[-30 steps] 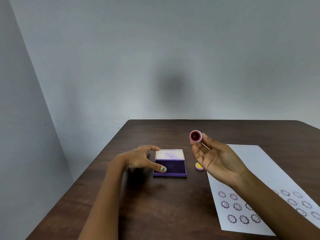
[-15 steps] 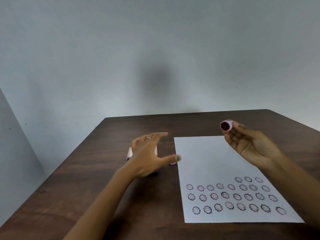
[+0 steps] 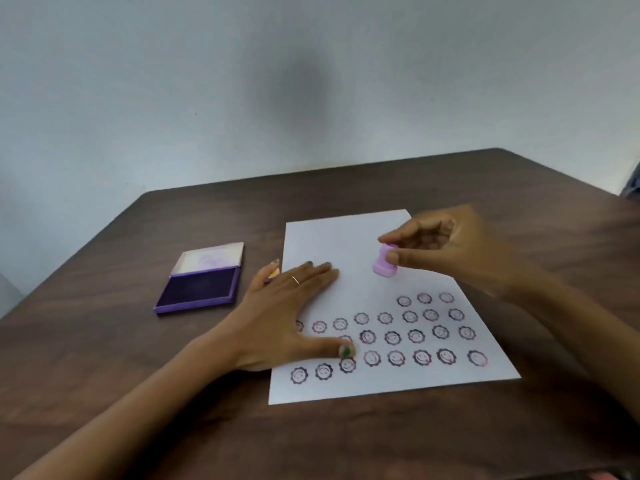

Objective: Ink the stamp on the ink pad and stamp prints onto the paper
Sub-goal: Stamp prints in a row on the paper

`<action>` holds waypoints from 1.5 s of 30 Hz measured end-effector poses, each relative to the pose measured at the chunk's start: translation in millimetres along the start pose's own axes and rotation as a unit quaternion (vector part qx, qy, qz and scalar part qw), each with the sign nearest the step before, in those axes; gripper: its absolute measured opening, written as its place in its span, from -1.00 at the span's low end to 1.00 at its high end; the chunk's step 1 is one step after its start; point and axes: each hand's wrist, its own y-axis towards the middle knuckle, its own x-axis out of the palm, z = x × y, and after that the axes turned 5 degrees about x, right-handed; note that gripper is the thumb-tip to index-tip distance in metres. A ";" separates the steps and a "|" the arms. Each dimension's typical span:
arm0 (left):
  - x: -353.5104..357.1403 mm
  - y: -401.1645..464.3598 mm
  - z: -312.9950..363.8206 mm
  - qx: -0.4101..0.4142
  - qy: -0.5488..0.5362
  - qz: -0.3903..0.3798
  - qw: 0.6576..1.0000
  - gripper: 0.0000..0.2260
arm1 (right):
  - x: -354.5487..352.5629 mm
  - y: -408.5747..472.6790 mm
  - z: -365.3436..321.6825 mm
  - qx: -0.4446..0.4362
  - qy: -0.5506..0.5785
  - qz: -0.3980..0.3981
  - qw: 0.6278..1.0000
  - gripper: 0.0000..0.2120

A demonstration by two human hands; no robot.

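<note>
Stamp (image 3: 383, 264) pinched in right hand (image 3: 450, 247) between thumb and fingertips, grip closed around its upper part, face down and tilted slightly, just above bare area of paper (image 3: 346, 237), left of the short partial row of prints (image 3: 424, 298). Likely lining up next print to extend that row; touching sheet or not, can't tell, motion blur. Left hand (image 3: 287, 306) flat and spread, holding nothing, palm over paper's left edge, thumb down among lower prints, probably pinning sheet so it won't slide under stamp pressure. Ink pad (image 3: 197, 289) open on counter (image 3: 104, 358) left of paper, lid folded back, kept near for re-inking. Small yellow item (image 3: 274, 273) just beyond left hand's fingers, mostly hidden, unclear what it is. Paper lower half filled with rows of smiley prints, upper half blank, so task roughly midway. Counter dark brown wood grain, far edge near plain pale grey-blue wall (image 3: 242, 81), soft shadow patch on it.
</note>
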 end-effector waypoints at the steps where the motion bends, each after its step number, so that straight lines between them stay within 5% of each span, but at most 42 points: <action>1: -0.1 0.6 0.6 0.000 -0.003 -0.004 1.000 -0.09 | 0.8 -1.0 -0.9 -0.007 -0.028 -0.011 1.000 -0.75; 14: -1.2 -0.3 2.4 -0.007 -0.017 -0.023 1.000 -0.11 | 9.8 -4.7 -5.6 -0.013 -0.145 -0.079 0.986 -0.77; 45: 1.3 0.7 -2.4 0.001 -0.015 -0.028 1.000 -0.09 | 11.0 -6.1 -5.9 0.008 -0.198 -0.096 0.975 -0.76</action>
